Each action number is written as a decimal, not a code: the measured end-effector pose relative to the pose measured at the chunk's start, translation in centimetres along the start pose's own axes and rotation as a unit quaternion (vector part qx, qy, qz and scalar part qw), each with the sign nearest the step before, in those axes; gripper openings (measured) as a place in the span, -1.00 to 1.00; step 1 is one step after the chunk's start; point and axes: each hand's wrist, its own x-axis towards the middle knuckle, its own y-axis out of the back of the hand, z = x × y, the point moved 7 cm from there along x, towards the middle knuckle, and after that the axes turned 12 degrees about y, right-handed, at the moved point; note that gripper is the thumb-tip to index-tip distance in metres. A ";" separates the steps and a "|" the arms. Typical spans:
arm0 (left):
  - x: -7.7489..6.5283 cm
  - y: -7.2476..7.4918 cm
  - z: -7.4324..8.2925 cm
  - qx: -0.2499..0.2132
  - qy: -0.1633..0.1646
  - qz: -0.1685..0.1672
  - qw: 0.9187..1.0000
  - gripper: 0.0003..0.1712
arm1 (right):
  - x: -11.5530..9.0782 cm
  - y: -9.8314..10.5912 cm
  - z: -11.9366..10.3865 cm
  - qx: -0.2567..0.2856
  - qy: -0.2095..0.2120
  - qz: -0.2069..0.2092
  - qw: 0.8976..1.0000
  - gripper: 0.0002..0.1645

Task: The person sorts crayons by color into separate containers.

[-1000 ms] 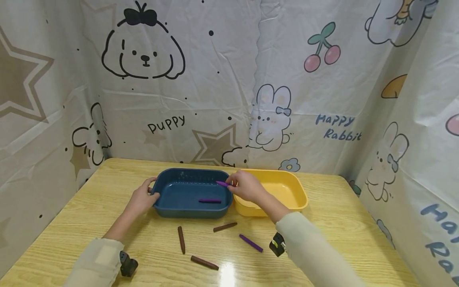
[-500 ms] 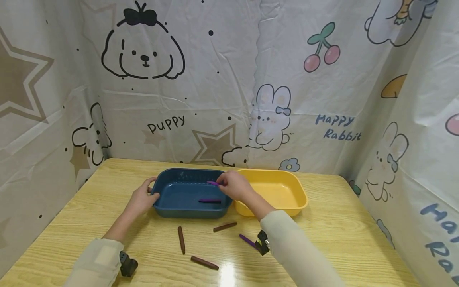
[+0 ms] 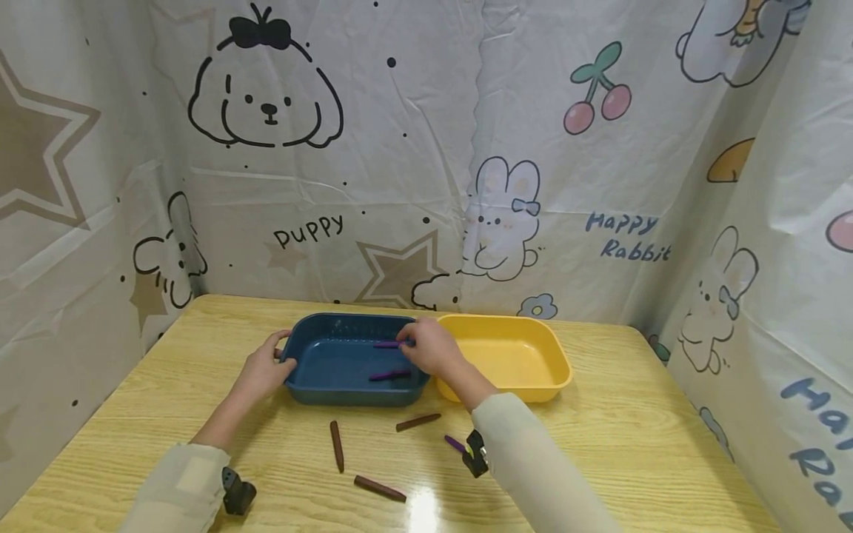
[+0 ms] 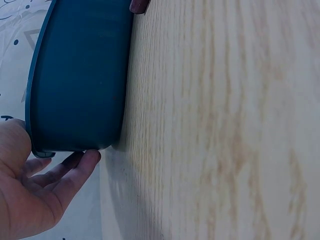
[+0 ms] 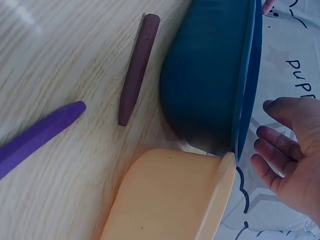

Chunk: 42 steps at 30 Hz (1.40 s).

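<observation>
My left hand (image 3: 265,366) grips the left end of a dark blue plastic bin (image 3: 353,397), thumb at the rim and fingers against the outer wall in the left wrist view. Two purple crayons lie in that bin: a nearer crayon (image 3: 389,375) and a farther crayon (image 3: 385,345) beside my right fingertips. Over the bin's right end hangs my right hand (image 3: 432,346); in the right wrist view its thumb and fingers stand apart with nothing visible between them. A third purple crayon (image 5: 42,132) lies on the table, partly hidden by the wrist camera in the head view.
A yellow bin (image 3: 533,352) stands against the blue bin's right side. Three brown crayons lie in front: an upright-lying crayon (image 3: 337,446), a slanted crayon (image 3: 418,422) and a nearer crayon (image 3: 380,488). A patterned curtain (image 3: 400,148) closes off the table's back and sides.
My right hand has moved left over the blue bin and let go of the purple crayon there. The crayon inside has turned slightly. My left hand has stayed put.
</observation>
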 end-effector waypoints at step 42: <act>0.0 -0.3 -0.2 0.007 -0.004 0.002 1.000 -0.32 | -5.5 3.2 0.4 0.076 -0.014 0.036 0.996 -0.83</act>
